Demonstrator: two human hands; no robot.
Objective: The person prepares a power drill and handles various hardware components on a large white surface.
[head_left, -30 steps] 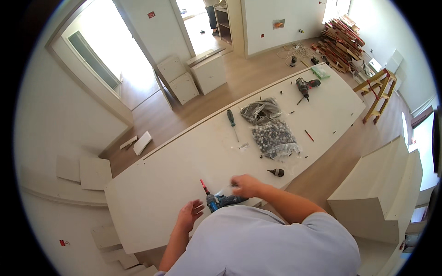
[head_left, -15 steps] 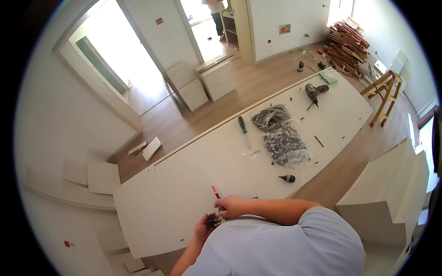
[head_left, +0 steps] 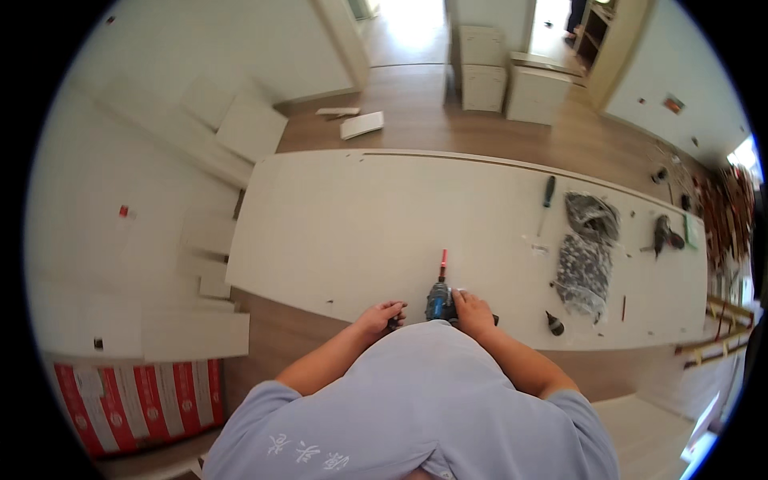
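Observation:
My right hand is closed over the side of a dark blue cordless drill lying on the white board. A red-tipped bit sticks out of the drill, pointing away from me. To the left, at the board's near edge, my left hand is closed with fingers and thumb together. It holds small dark pieces, too small to name. Right of the drill are a screwdriver, a clear bag of small grey fittings, a bag of dark parts and a short black-handled tool.
A second drill and a red pencil lie at the board's right end. Beyond it stand a yellow stepladder and stacked wood strips. White panels lean left above a red-striped carton. A person stands in the far doorway.
The view has swung left and down. My right hand has parted from the left hand and now grips the drill. My left hand's fingers have closed over the dark pieces.

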